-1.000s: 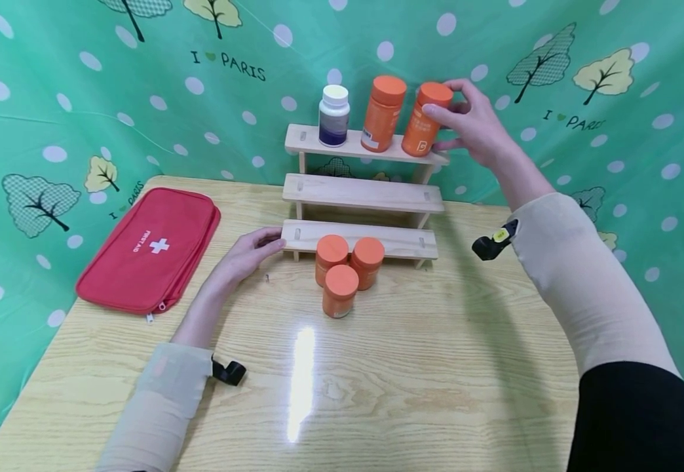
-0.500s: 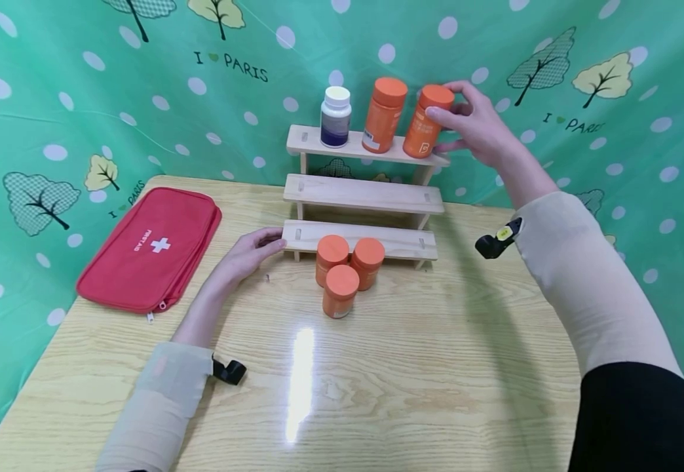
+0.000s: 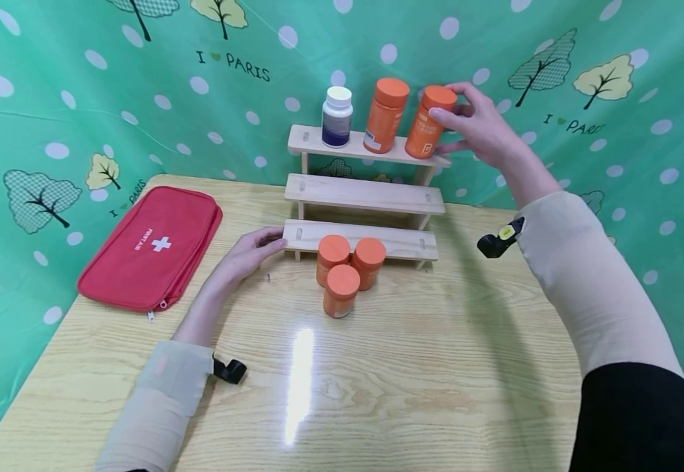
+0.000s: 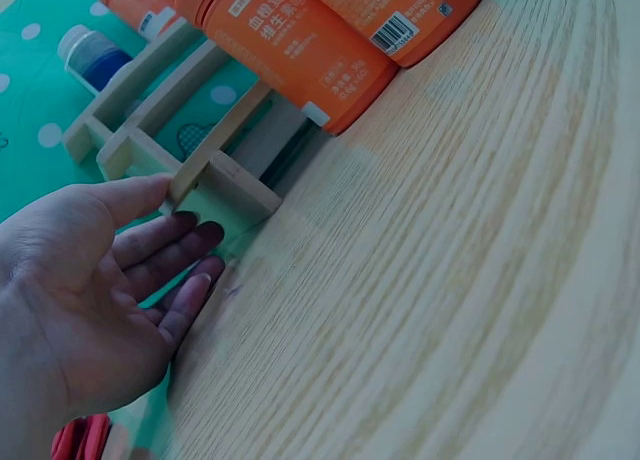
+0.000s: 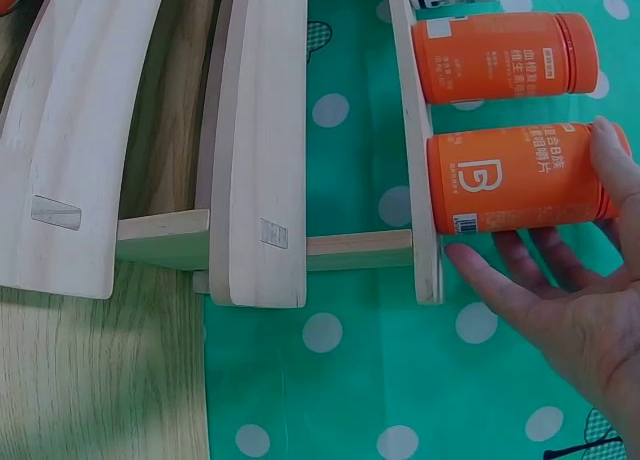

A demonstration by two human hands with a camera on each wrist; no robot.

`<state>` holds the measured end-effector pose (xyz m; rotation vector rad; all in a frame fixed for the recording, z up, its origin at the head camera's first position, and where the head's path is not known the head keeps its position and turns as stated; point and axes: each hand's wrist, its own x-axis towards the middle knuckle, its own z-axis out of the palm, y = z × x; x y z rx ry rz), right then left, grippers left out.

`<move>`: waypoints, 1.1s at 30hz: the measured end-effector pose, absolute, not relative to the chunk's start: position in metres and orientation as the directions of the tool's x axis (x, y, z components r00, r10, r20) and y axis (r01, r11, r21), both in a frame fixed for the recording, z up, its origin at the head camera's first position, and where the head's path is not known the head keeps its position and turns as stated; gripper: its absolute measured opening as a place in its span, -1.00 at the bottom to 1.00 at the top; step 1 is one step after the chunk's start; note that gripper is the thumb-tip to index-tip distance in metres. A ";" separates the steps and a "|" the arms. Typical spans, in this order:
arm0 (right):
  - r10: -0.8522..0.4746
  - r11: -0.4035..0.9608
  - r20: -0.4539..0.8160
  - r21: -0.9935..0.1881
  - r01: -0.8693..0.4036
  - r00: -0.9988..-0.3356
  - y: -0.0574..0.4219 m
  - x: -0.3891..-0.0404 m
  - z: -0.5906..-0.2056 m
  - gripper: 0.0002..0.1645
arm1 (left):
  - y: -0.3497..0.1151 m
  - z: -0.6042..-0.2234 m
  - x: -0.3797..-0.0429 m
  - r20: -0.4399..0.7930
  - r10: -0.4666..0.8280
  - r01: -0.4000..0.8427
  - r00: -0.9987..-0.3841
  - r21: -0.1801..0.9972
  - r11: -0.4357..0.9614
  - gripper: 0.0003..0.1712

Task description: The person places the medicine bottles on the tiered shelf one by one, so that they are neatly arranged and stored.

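Observation:
My right hand [image 3: 483, 128] grips an orange pill bottle [image 3: 428, 128] at the right end of the top shelf, thumb near its cap and fingers behind. In the right wrist view, the bottle [image 5: 510, 180] stands with its base on the shelf board. A second orange bottle [image 3: 386, 118] and a white-capped bottle [image 3: 337, 121] share that shelf. My left hand [image 3: 247, 254] touches the left end of the lowest step of the wooden rack [image 3: 365, 193]. The left wrist view shows its thumb against the board's corner, with the other fingers loosely bent beside the rack.
Three orange bottles [image 3: 342, 288] stand clustered on the table [image 3: 413, 367], in front of the rack's lowest step. A red first aid pouch [image 3: 150, 252] lies at the left. A green patterned cloth [image 3: 230, 111] hangs close behind the rack.
Hardly anything differs. The whole head view has shifted slightly; both hands keep their places at the rack and the bottle.

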<state>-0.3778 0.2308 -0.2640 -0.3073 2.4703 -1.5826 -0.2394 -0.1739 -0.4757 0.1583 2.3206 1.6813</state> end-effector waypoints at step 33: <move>0.070 -0.025 0.330 -0.943 -0.332 -0.941 0.221 -0.267 -0.352 -0.41 | -0.175 -0.476 -0.239 -0.162 0.248 -0.080 -0.955 0.948 0.309 -0.35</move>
